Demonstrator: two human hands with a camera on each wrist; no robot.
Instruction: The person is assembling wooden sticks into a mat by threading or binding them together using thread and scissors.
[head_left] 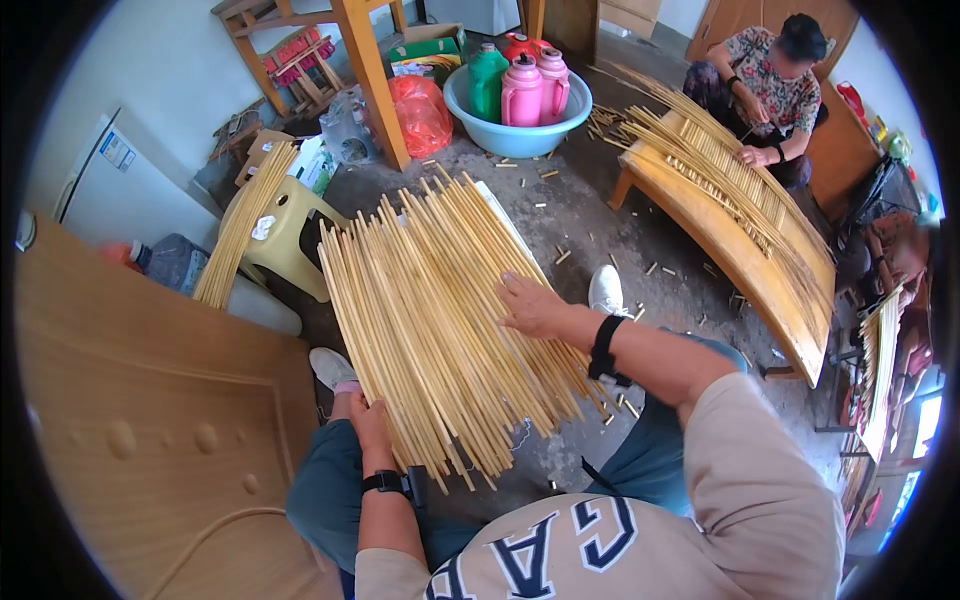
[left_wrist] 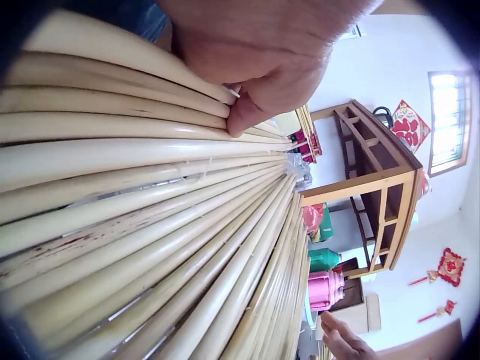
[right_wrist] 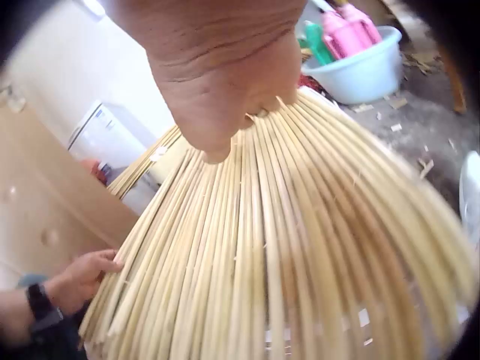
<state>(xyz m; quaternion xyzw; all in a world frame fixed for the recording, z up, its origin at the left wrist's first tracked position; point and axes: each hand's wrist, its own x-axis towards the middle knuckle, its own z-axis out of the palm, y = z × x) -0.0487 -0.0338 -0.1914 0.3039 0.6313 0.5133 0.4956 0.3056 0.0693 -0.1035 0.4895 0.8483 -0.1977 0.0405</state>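
Note:
A broad layer of long, straw-coloured stalks (head_left: 430, 320) lies side by side over the person's knees, with uneven ends. At its near left edge the left hand (head_left: 372, 428) holds the outer stalks. In the left wrist view, the thumb of that hand (left_wrist: 255, 60) presses on them from above, its other fingers partly hidden. Over the right part of the layer, the right hand (head_left: 530, 306) is spread palm down with fingers extended. Seen from the right wrist, this hand (right_wrist: 225, 75) overlaps the far ends of the stalks, its fingertips mostly hidden.
A stool (head_left: 290, 225) with more stalks stands left. Behind is a blue basin (head_left: 520, 138) holding thermos flasks. Right, another person (head_left: 775, 95) works at a low wooden table (head_left: 720, 240) with stalks. Short cut pieces litter the floor (head_left: 590, 230). A wooden door (head_left: 150, 420) is close left.

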